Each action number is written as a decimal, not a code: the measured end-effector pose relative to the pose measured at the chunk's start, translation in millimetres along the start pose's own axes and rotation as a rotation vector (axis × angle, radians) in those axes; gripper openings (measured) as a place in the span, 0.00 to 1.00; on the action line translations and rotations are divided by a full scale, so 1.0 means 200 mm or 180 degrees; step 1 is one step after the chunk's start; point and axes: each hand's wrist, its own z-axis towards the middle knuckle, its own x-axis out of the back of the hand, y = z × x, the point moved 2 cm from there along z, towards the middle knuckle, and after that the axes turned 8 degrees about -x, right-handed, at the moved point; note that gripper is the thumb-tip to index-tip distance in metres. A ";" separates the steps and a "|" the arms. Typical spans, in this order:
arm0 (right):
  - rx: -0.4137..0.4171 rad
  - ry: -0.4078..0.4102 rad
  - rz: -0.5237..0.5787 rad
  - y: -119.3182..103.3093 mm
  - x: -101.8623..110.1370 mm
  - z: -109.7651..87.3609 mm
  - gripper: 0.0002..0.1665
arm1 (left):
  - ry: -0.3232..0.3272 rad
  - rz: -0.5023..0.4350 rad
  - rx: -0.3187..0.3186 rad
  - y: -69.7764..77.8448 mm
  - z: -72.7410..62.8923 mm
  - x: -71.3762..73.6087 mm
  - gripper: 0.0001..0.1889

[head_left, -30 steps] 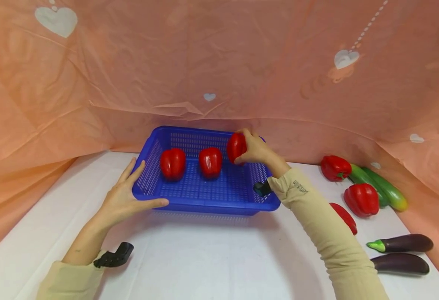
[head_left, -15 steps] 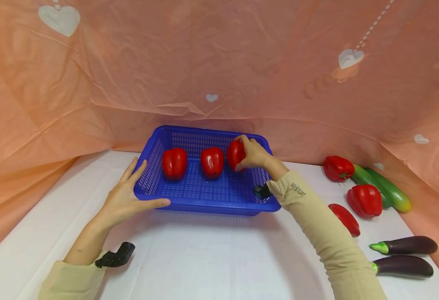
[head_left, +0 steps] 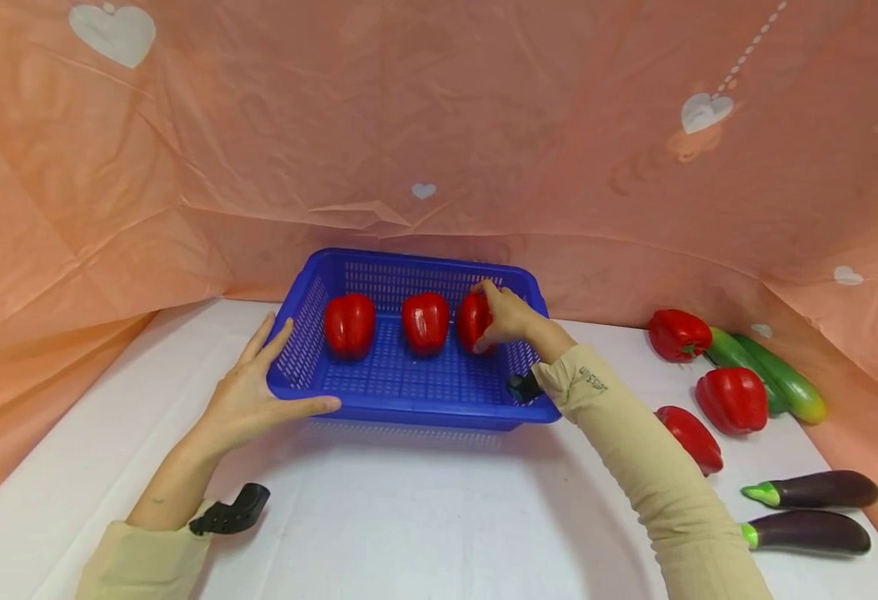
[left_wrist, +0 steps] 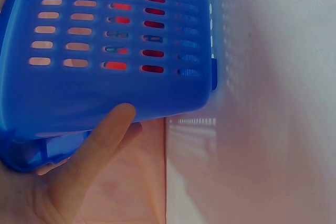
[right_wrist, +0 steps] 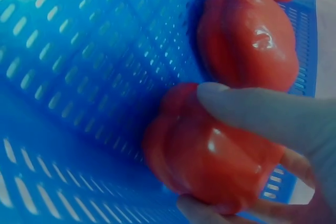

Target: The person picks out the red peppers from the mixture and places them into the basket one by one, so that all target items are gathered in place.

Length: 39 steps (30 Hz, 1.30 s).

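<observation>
A blue perforated plastic basket (head_left: 409, 407) stands on the white tabletop. My right hand (head_left: 510, 315) is inside its right end, gripping a red bell pepper (right_wrist: 210, 150) with the thumb on one side and fingertips on the other. To the left of it in the basket sit two more red bell peppers, one in the middle (head_left: 426, 323) and one near the left wall (head_left: 349, 326). My left hand (head_left: 247, 400) lies spread at the basket's near left corner, fingers straight along the left rim. Its thumb (left_wrist: 107, 135) touches the front side of the basket.
On the right of the table lie several red bell peppers (head_left: 733, 400), two green zucchini-like vegetables (head_left: 780, 379), and two dark eggplants (head_left: 821, 489). An orange sheet with heart prints (head_left: 439, 125) hangs right behind the basket. Each wrist wears a small black device (head_left: 231, 510).
My right hand has lowered the red bell pepper from near the basket's back rim deeper into its right end. The left hand has stayed at the corner.
</observation>
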 end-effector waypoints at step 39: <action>0.0288 0.0299 -0.0005 0.00 0.16 -0.10 0.52 | -0.0022 0.0022 0.0030 0.02 -0.01 0.01 0.64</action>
